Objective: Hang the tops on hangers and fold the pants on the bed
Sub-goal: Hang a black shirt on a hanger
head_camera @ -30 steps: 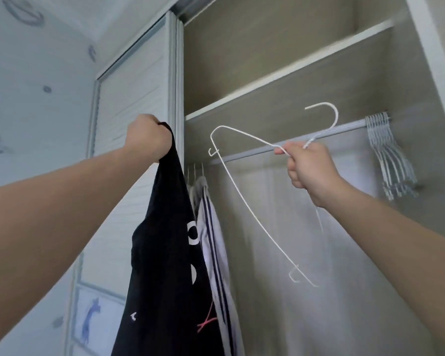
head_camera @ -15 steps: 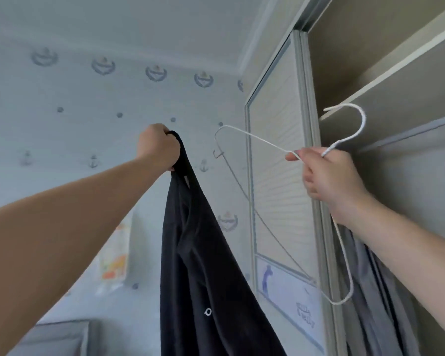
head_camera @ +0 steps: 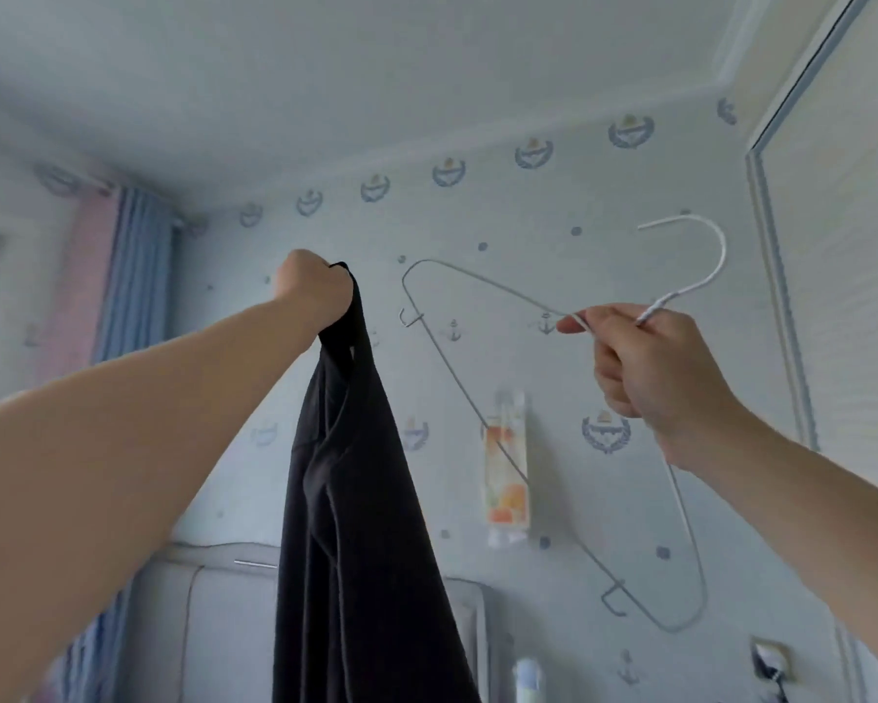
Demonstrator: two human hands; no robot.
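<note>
Up by the wall, left hand [head_camera: 315, 291] clenches black top [head_camera: 355, 499] at its collar, limp and light; right hand [head_camera: 649, 367] pinches wire hanger [head_camera: 477, 413] at its neck, thin, probably springy.

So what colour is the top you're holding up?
The top is black; the head view shows it hanging from the left hand.

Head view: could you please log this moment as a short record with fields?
left hand: raised, grips the black top's upper edge
top: hangs straight down from that hand
right hand: holds the hanger just below its hook
hanger: white wire, bare, tilted, apart from the top
backdrop: wall with anchor wallpaper, blue curtain at the left
status: top not yet on hanger
</note>
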